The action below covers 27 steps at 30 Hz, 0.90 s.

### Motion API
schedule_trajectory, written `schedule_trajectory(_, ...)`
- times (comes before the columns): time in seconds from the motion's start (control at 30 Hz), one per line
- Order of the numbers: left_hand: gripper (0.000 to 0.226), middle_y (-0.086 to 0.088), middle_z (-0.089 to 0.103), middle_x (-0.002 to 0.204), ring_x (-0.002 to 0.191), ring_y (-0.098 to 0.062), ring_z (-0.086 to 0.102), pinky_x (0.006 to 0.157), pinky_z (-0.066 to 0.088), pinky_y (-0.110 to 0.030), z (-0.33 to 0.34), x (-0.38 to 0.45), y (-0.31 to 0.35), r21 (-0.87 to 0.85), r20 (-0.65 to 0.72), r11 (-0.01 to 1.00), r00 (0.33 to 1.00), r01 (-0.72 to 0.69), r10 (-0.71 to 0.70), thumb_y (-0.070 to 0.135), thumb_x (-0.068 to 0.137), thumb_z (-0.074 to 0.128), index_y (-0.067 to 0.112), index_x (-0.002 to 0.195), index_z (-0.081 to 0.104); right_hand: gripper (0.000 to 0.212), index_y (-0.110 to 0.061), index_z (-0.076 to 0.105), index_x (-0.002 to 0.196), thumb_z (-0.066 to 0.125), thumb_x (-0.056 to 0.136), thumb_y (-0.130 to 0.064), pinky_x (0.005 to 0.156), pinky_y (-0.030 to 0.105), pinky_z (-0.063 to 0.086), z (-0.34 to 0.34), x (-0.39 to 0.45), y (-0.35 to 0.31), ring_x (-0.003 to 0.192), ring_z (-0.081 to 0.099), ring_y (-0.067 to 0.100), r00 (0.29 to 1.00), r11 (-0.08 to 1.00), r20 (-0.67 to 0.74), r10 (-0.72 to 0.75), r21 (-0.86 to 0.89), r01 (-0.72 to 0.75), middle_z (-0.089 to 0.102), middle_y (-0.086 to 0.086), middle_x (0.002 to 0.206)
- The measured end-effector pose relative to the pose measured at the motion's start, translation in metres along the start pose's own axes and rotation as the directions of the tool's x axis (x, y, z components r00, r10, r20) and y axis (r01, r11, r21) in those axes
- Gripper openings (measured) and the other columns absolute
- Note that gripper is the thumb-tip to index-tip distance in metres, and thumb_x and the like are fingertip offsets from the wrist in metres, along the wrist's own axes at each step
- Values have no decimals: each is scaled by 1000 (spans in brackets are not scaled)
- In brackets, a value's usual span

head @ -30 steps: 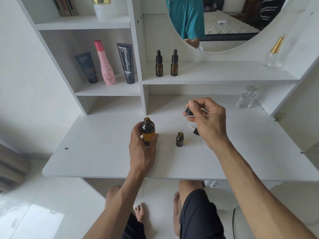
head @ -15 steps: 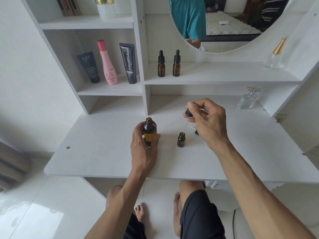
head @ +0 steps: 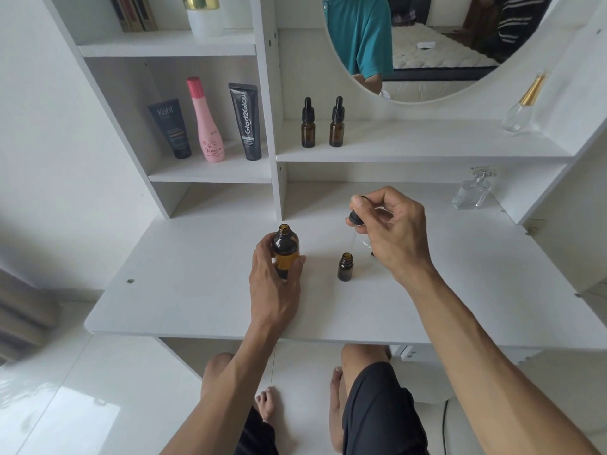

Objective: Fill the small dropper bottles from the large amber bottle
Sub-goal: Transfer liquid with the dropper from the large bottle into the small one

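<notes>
The large amber bottle (head: 285, 247) stands uncapped on the white desk (head: 197, 290), and my left hand (head: 274, 284) is wrapped around its lower half. To its right stands a small dropper bottle (head: 345, 267), open at the top. My right hand (head: 391, 231) pinches a dropper (head: 354, 221) by its black bulb; the glass tube points down, its tip just above the small bottle's mouth. Two more dropper bottles (head: 308, 124) (head: 337, 123), both capped, stand on the shelf behind.
Three cosmetics, a dark Kahf tube (head: 170, 129), a pink bottle (head: 205, 121) and a black tube (head: 248, 121), fill the left cubby. A clear perfume bottle (head: 473, 190) sits at the desk's back right; another (head: 524, 106) stands on the shelf. A round mirror (head: 443, 44) hangs above.
The dropper in my right hand has shifted slightly so its tip is over the small bottle's mouth. My left hand stays on the amber bottle.
</notes>
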<state>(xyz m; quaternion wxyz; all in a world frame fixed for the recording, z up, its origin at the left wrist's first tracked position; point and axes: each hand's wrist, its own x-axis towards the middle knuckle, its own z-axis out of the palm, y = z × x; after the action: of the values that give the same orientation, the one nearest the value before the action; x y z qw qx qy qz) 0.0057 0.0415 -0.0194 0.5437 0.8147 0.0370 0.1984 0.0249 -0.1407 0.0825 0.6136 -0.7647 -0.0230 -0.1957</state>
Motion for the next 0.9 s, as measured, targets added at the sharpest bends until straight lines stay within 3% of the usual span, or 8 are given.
schedule_trajectory(0.1,49,7,57,123,88,-18,66,69,41,-4,0,0,0,-3,-1,1000,1000,-1,1,29,90,69,34,130,41,20,-7,67,82,69,94,-23,69,32,60,0,1,1,76,76,20,1000,1000,1,-5,-8,5,72,6,72)
schedule_trajectory(0.4,49,7,58,124,93,-23,65,74,41,-12,1,1,-2,-1,-2,1000,1000,-5,5,32,90,69,35,130,41,20,-6,67,83,69,94,-22,66,29,59,-1,0,-1,75,76,16,1000,1000,-6,7,4,-7,72,9,73)
schedule_trajectory(0.6,49,7,58,122,92,-22,65,70,40,-2,1,1,-3,-6,-10,1000,1000,-14,14,29,89,70,33,129,42,12,-16,68,85,70,94,-22,71,36,61,-5,1,-11,76,76,17,999,998,-16,-46,38,46,73,6,77)
schedule_trajectory(0.73,49,8,58,122,91,-23,65,71,40,-1,1,1,-4,-14,-10,1000,1000,-20,20,29,89,70,33,130,42,10,-8,69,92,69,95,-17,66,25,57,1,4,-30,75,76,16,998,983,-45,-49,177,56,72,10,85)
schedule_trajectory(0.9,50,6,58,124,93,-23,64,72,40,-1,1,2,-4,-13,-11,1000,1000,-19,19,29,89,70,32,131,42,10,-5,68,96,68,95,-16,66,26,57,24,10,-47,78,77,23,1000,937,-20,-21,349,27,72,5,86)
